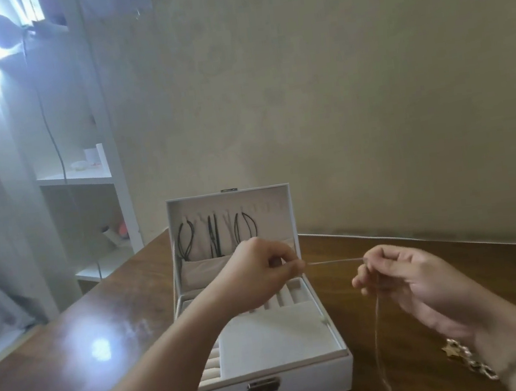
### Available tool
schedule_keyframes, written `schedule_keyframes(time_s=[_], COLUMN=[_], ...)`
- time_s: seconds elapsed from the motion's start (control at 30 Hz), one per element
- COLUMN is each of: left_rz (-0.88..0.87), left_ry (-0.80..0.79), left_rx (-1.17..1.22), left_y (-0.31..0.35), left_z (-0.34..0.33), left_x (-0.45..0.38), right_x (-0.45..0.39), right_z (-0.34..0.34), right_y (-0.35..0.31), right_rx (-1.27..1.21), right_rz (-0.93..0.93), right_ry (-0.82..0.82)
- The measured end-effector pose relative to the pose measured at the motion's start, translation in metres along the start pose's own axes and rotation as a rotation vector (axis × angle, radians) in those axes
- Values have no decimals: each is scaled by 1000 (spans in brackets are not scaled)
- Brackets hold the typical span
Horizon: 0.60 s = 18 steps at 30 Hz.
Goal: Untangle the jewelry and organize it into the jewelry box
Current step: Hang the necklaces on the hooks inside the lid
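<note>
A white jewelry box [294, 384] stands open on the wooden table, its lid [227, 199] upright. Three dark cord necklaces [214, 235] hang on hooks inside the lid. A thin silver chain [334, 262] is stretched between my hands, just above the box's right side. My left hand [260, 273] pinches one end in front of the lid. My right hand [405, 277] pinches the chain further along, and the rest of it hangs down past my right wrist toward the table. A pile of chunky jewelry with a star charm [451, 350] lies by my right wrist.
The brown wooden table [76, 367] runs up to a plain wall, with a white cable [419, 238] along its back edge. A white shelf unit [84, 179] with small items stands at the left, beside a bright curtained window.
</note>
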State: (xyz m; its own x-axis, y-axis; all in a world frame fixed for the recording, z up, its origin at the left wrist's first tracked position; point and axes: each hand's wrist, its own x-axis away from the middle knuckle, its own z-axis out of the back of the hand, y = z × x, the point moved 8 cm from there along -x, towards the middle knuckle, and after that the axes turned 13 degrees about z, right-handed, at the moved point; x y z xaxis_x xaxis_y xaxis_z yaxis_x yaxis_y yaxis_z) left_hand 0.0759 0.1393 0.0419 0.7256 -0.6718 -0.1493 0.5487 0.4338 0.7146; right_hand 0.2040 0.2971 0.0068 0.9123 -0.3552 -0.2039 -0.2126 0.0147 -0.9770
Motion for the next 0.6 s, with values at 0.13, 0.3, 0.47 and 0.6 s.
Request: schedule_keyframes(time_s=[0.13, 0.3, 0.47, 0.6], left_rz=[71, 181, 269, 280], left_ry=[233, 584, 747, 796], left_rx=[27, -110, -266, -315], left_y=[-23, -39, -41, -44], left_z=[32, 72, 90, 91], left_x=[-19, -49, -74, -84], right_x=[-27, -74, -122, -147], right_z=[-16, -31, -46, -43], right_y=[7, 9, 7, 12], right_rx=[-175, 139, 301, 360], right_rz=[-78, -67, 83, 166], right_ry=[58, 36, 90, 204])
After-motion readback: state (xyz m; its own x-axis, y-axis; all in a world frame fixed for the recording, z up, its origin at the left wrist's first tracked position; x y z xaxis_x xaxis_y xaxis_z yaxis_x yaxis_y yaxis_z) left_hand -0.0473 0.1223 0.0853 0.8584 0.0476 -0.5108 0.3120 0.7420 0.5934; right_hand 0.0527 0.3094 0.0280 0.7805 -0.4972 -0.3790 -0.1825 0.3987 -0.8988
